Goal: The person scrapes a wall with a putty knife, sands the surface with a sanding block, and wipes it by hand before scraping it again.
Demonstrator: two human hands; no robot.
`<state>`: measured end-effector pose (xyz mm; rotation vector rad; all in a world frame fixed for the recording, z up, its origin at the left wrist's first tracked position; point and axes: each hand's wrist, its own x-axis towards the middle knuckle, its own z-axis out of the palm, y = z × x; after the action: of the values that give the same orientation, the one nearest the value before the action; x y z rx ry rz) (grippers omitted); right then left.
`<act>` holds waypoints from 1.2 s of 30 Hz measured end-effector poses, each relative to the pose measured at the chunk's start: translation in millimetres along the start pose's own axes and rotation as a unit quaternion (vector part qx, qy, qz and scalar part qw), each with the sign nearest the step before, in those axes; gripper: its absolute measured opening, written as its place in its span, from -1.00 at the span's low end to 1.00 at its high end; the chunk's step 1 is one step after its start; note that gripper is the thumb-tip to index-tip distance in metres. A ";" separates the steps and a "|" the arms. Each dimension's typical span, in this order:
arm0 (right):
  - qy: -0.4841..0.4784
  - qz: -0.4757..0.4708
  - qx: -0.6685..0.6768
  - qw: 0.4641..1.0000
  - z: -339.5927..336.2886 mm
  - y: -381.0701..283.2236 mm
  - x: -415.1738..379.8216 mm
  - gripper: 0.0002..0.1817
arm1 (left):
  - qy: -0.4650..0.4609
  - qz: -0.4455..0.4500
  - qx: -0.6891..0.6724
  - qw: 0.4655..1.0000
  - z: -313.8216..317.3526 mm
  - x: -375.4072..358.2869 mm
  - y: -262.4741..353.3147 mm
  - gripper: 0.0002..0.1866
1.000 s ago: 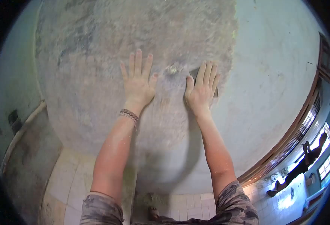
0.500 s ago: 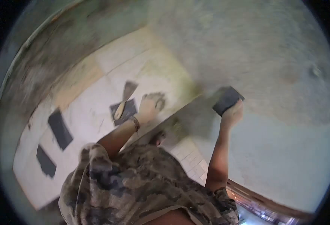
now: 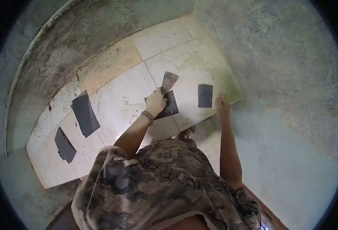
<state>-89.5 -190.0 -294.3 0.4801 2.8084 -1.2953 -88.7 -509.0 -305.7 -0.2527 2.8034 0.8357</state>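
Note:
My left hand is wrapped round the handle of a putty knife, whose flat metal blade points away from me. Beneath that hand lies a dark square of sandpaper, partly covered. A smaller dark sandpaper piece rests flat on the tiles to the right. Just beside it, apart from its edge, is my right hand, with loosely bent fingers and nothing visible in them.
Dark sheets and another small stack lie on the left of the tiled slab. Stained walls rise behind and at the right. A pipe runs along the left. Crumbs dot the tiles.
My right hand has brought the sandpaper piece from beside the right wall onto the tiles and let go. My left hand has closed round the putty knife. The view has shifted.

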 end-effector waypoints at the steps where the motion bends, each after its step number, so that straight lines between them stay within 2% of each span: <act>1: -0.034 0.020 0.006 0.999 -4.1 -7.3 -21.0 -0.62 | -0.010 0.005 -0.002 1.000 -2.9 -2.6 -4.5 -0.53; 3: -0.057 0.064 -0.001 0.996 -8.4 -23.0 -56.5 -0.64 | -0.039 0.022 -0.028 0.999 -10.4 4.9 -1.5 -0.56; 4: -0.049 0.090 -0.011 0.995 -8.0 -27.2 -74.2 -0.65 | -0.017 0.040 -0.081 0.996 -13.4 2.7 -0.1 -0.61; 6: 0.008 0.055 0.034 0.998 17.5 25.0 -97.5 -0.67 | -0.021 0.053 -0.132 0.990 -18.4 0.3 13.1 -0.62; 9: -0.043 0.053 0.088 0.994 14.1 8.4 -125.3 -0.64 | -0.052 0.066 -0.180 0.980 -12.3 -16.5 51.9 -0.71; 11: -0.041 0.036 0.093 0.994 8.0 -18.8 -132.5 -0.61 | -0.068 0.053 -0.332 0.939 -1.9 -31.9 84.8 -0.74; 12: -0.070 0.069 0.164 0.982 -3.3 -49.4 -137.7 -0.60 | -0.069 0.067 -0.334 0.938 3.5 -38.5 100.6 -0.74; 13: -0.100 0.101 0.236 0.961 -11.0 -67.0 -142.3 -0.58 | -0.095 0.084 -0.403 0.906 10.4 -47.2 114.6 -0.73; 14: -0.090 0.100 0.239 0.962 -13.7 -68.8 -143.6 -0.58 | -0.122 0.097 -0.467 0.870 18.8 -58.5 127.2 -0.72; 15: -0.058 0.061 0.231 0.969 -15.6 -68.2 -145.8 -0.58 | -0.152 0.105 -0.525 0.831 27.3 -72.4 138.0 -0.69; 16: -0.028 0.024 0.223 0.974 -18.7 -65.2 -150.0 -0.58 | -0.156 0.071 -0.521 0.836 30.3 -81.7 153.3 -0.65; 17: -0.024 0.023 0.230 0.973 -26.5 -60.9 -154.4 -0.58 | -0.157 0.075 -0.516 0.839 32.1 -92.9 166.7 -0.65; 19: -0.002 0.031 0.256 0.966 -52.1 -52.0 -160.4 -0.52 | -0.104 0.083 -0.493 0.860 35.5 -113.5 195.0 -0.59; 20: -0.004 0.027 0.258 0.966 -67.6 -47.4 -165.7 -0.52 | -0.137 0.064 -0.504 0.850 43.9 -123.6 205.6 -0.59; 22: -0.011 0.053 0.251 0.966 -103.2 -37.6 -176.4 -0.58 | -0.132 0.097 -0.514 0.842 62.4 -145.9 231.2 -0.61; 23: -0.021 0.066 0.299 0.952 -120.0 -24.2 -182.5 -0.59 | -0.133 0.127 -0.523 0.832 70.6 -155.4 240.1 -0.62; 24: -0.033 0.079 0.347 0.934 -132.9 -12.2 -189.1 -0.59 | -0.191 0.122 -0.490 0.842 76.9 -161.5 244.3 -0.63; 25: -0.038 0.081 0.352 0.932 -141.7 -8.4 -197.9 -0.59 | -0.189 0.118 -0.485 0.846 84.3 -167.1 246.1 -0.63; 27: 0.044 0.195 0.454 0.868 -162.9 0.4 -213.7 -0.63 | -0.220 0.102 -0.446 0.862 102.7 -174.4 252.9 -0.74; 29: 0.026 0.192 0.447 0.873 -184.1 26.5 -225.7 -0.65 | -0.210 0.078 -0.458 0.861 123.6 -164.6 254.7 -0.75; 31: 0.004 0.189 0.441 0.877 -197.2 46.4 -227.4 -0.67 | -0.122 0.061 -0.480 0.866 124.0 -141.0 266.1 -0.75; 32: 0.013 0.185 0.430 0.883 -200.7 53.8 -228.6 -0.68 | -0.109 0.083 -0.473 0.871 119.7 -124.8 271.1 -0.77; 34: 0.013 0.176 0.421 0.890 -206.3 60.9 -223.3 -0.69 | -0.001 0.110 -0.461 0.881 134.3 -74.1 284.9 -0.66; 36: 0.030 0.164 0.414 0.895 -214.3 58.0 -218.6 -0.67 | -0.007 0.129 -0.519 0.845 94.0 -45.5 324.3 -0.59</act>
<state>159.9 -54.2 -166.4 0.9502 1.9275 -2.3392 -102.6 -184.5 -202.9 -0.0044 2.0769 2.3251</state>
